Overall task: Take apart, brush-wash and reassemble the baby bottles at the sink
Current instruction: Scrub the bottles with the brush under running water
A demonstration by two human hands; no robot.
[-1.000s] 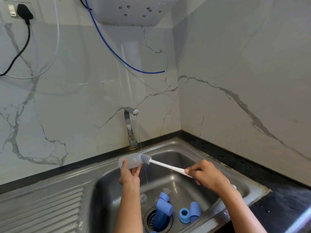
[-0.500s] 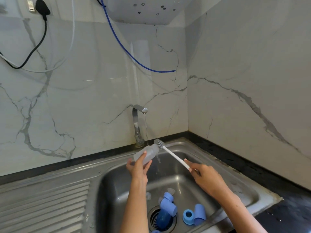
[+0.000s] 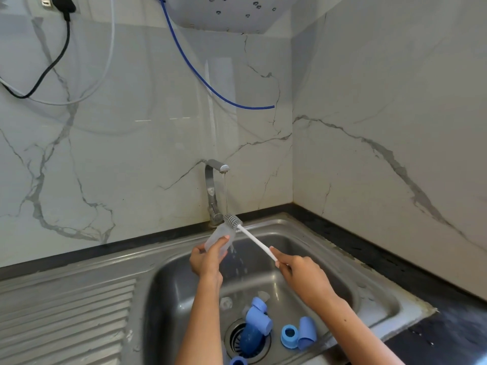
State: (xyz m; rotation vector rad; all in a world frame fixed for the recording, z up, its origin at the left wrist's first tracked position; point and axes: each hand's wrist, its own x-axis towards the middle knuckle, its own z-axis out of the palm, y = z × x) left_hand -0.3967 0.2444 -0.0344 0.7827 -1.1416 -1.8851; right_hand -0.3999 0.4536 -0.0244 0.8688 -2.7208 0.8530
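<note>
Steel sink [image 3: 350,262] set in marble-tiled corner; tap [image 3: 214,191] running. Left hand [image 3: 208,259] grips clear bottle [image 3: 220,239]; right hand [image 3: 303,275] grips brush [image 3: 253,239].

The bottle [image 3: 220,239] I hold is clear and frosted, and my brush [image 3: 253,239] has a white handle and grey bristles. Below them in the steel-grey sink [image 3: 369,283] lie pale blue caps [image 3: 307,333] and a darker blue piece [image 3: 249,337] over the drain. Behind the sink, the wall [image 3: 131,154] is white marble with grey veins; a blue hose [image 3: 205,80] and a black cable [image 3: 52,61] cross it.
</note>
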